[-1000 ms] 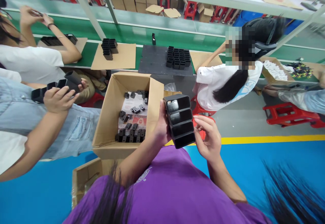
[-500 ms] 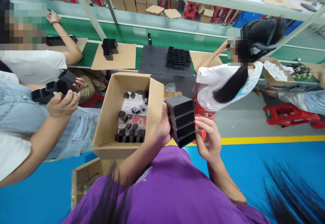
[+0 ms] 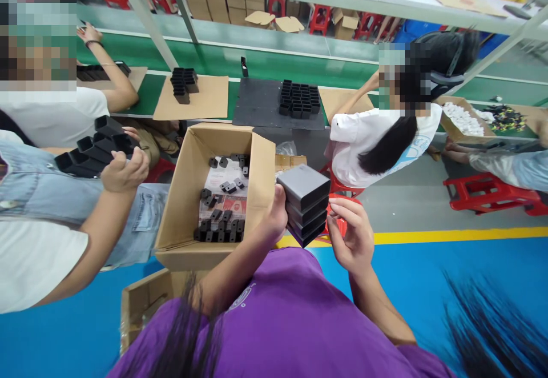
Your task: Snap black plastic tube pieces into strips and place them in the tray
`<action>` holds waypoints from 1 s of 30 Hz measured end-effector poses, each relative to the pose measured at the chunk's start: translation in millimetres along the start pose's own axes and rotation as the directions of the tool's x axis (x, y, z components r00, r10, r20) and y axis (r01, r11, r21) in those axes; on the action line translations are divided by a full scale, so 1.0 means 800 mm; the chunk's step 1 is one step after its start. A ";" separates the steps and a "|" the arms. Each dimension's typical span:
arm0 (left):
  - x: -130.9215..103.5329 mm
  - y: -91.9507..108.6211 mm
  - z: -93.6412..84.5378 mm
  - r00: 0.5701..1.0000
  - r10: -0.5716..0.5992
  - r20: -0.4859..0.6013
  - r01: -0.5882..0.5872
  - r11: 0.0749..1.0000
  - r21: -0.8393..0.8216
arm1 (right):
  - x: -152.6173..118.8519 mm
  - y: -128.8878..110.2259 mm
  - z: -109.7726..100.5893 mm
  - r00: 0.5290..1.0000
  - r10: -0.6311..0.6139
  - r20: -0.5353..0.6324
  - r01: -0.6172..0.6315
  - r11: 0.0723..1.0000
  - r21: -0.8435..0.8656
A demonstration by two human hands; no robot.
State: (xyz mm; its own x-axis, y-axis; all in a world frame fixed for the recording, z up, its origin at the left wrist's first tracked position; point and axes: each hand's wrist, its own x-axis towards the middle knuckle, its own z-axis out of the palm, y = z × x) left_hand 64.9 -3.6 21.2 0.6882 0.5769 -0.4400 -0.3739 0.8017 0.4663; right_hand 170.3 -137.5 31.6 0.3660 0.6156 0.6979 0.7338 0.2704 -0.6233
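The person in purple holds a stack [image 3: 305,204] of four black shells in mid-air, just past the right wall of the open box [image 3: 185,187]. The left hand [image 3: 274,216] clamps the stack's left side, thumb up against the top shell. The right hand [image 3: 350,235] sits at the lower right, its fingers [image 3: 342,206] curled in and touching the bottom shells rather than wrapped round them.

The stack leans away, closed faces up, and nothing locks the shells together that I can see. As I judge it, the grip is sideways only: if the left thumb eases, the lower shells could slide out and drop to the blue floor [image 3: 449,264] or onto the red stool [image 3: 338,218] beneath. A tighter squeeze might instead pop a middle shell out.

The box flap stands close to the left wrist, so a swing that way could clip it. To the left, a co-worker's hand [image 3: 124,171] grips its own row of shells [image 3: 92,151]; elbows moving toward the box together could knock either load. More shells [image 3: 299,99] sit on the worktop's near edge beyond.
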 end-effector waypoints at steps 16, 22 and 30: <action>-0.006 0.034 0.035 0.942 -0.304 0.140 0.324 0.933 -0.158 | -0.002 0.006 0.002 0.999 0.041 -0.013 -0.041 0.999 0.002; -0.006 0.039 0.042 0.960 -0.275 0.051 0.279 0.936 -0.213 | 0.001 0.007 0.003 0.999 0.037 0.004 -0.037 0.999 0.012; 0.002 0.044 0.045 0.967 -0.255 -0.017 0.245 0.944 -0.219 | 0.004 0.008 0.005 0.999 0.039 0.013 -0.039 0.999 0.002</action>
State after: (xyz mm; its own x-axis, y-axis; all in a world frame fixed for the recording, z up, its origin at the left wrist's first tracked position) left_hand 75.0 19.6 64.5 0.7501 0.3559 -0.5574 -0.3208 0.9329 0.1640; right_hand 173.5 -130.8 28.2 0.3868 0.6348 0.6688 0.7178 0.2480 -0.6506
